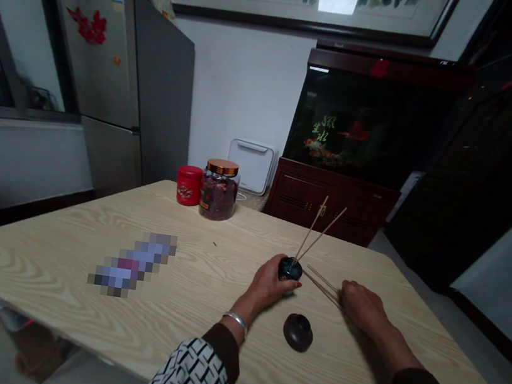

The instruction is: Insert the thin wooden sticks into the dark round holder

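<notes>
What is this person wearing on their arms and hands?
Both hands are bare, no gloves. The left hand has a thin silver bangle at the wrist. Each arm has a dark brown cuff under a loose sleeve patterned in black and white blocks. The right hand shows no ring or band.

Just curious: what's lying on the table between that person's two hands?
In the head view, thin sticks lie between the left hand and right hand.

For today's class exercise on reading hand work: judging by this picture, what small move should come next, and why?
Probably lift the sticks under the right hand toward the small dark holder. The left hand steadies it, two sticks already stand in it, and its lid lies aside on the table.
</notes>
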`<state>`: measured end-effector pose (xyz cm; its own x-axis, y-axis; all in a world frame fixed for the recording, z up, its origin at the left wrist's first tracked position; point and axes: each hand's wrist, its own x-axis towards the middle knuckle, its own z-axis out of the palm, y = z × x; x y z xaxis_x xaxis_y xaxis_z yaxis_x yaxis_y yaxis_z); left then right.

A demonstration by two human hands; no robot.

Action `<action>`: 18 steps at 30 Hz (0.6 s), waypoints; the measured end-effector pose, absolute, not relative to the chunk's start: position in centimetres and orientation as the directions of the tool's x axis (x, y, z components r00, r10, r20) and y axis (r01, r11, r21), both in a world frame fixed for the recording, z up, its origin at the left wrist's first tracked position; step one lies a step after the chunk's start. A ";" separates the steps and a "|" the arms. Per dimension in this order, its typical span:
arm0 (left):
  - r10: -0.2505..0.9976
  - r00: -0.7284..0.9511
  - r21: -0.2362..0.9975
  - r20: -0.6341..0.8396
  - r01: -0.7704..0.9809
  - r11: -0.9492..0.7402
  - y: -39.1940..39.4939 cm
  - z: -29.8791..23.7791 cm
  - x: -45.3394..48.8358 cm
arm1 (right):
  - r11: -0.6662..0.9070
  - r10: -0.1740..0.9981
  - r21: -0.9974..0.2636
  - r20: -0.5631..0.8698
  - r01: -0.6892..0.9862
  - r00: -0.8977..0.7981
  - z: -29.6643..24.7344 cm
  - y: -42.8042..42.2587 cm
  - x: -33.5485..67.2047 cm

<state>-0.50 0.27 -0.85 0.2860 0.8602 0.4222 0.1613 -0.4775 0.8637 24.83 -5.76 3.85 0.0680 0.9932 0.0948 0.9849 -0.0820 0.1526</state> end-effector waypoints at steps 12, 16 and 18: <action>0.860 0.290 0.866 0.419 0.156 -0.475 0.1 -0.7 -0.6 | 0.383 0.674 -0.896 0.437 0.224 0.595 10.8 -4.9 20.8; 0.856 0.292 0.862 0.427 0.154 -0.482 0.2 -0.8 -0.5 | 0.448 0.671 -0.888 0.412 0.107 0.617 10.6 -4.5 17.9; 0.860 0.289 0.866 0.421 0.156 -0.476 0.2 -0.7 -0.5 | 0.465 0.665 -0.878 0.429 0.110 0.612 10.3 -4.1 17.3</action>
<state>-0.53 0.17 -0.72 0.2887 0.8601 0.4206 0.1557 -0.4756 0.8658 17.31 -4.10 10.28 0.6117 0.6649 0.4287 0.1098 0.4653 -0.8783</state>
